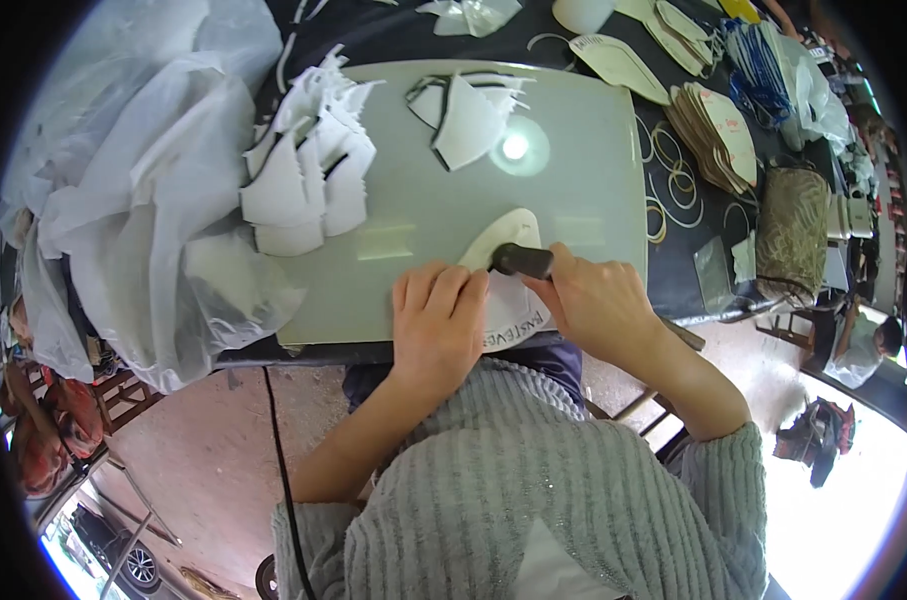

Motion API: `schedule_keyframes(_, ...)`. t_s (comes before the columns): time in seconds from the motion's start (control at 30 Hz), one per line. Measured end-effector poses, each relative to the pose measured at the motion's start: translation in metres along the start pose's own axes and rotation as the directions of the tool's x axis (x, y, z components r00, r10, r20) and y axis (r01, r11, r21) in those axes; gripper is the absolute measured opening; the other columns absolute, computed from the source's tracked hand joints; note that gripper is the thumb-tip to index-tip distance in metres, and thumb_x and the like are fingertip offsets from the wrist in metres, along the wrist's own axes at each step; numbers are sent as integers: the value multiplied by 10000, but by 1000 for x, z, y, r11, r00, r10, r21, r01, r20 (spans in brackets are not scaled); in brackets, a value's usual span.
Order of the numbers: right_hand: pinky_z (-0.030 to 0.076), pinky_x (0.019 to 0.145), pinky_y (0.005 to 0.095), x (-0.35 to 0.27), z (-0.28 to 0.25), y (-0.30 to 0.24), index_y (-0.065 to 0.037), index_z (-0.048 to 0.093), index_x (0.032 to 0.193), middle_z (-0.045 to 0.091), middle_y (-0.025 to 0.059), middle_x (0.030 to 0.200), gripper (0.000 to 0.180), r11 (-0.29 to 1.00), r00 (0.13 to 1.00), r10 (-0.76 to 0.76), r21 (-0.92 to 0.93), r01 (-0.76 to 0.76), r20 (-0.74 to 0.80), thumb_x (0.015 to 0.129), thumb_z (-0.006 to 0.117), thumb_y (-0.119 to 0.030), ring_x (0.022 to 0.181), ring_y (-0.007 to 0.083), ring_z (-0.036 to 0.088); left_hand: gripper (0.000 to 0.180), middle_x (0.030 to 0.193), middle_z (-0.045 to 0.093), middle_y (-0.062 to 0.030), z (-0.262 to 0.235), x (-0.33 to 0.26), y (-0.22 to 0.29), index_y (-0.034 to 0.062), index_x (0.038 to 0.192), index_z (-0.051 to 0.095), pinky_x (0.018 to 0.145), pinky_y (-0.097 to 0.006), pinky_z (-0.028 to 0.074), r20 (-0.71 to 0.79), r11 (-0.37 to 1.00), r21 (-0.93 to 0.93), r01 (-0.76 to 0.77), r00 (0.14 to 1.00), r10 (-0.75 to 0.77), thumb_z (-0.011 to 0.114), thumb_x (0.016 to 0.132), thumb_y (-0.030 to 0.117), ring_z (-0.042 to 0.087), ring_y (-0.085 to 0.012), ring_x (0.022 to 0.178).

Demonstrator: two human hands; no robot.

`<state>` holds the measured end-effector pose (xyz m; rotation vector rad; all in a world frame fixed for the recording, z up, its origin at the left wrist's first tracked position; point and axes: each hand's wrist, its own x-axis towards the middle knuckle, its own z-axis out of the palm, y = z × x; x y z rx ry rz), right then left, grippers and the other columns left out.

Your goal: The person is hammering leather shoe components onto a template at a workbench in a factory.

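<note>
A pale, curved shoe-upper piece [505, 232] lies at the near edge of the light board [583, 130], with a white panel bearing handwriting [508, 318] at its lower part. My left hand [439, 315] presses along the left side of this piece, fingers bent and close together. In my right hand [595, 300] is what looks like a hammer [523, 261], its dark, blunt end resting on or just over the piece. My right fingers wrap round it, and most of its handle is hidden by the hand.
Overlapping white cut pieces [308, 185] lie at the board's left, with a few more [473, 120] farther back. Clear plastic bags [163, 200] crowd the left. Right of the board are stacked card templates [713, 135], looped cords [678, 175] and a patterned roll [793, 230].
</note>
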<state>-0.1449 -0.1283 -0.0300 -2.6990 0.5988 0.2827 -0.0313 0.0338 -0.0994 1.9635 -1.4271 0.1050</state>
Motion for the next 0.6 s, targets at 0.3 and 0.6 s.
schedule_keyframes(0.3,517,553,498,-19,15,6,-2,544,939,636,182,631,269,998,1000,-3,-66,4,4,947,576,-269,591,406,656,309,1033,572,-82,12,-16,6,29,1033,636,950,-417,398,37,997,-73,-25,999,28,625,742,131,524,-277,1068)
schedule_keyframes(0.6,522,569,507,-12,17,18,-28,547,937,650,202,647,268,998,998,-13,55,17,-68,930,608,-289,587,407,656,174,968,550,-68,13,9,1,71,982,611,850,-387,403,103,998,59,18,994,-24,651,835,154,516,-248,960)
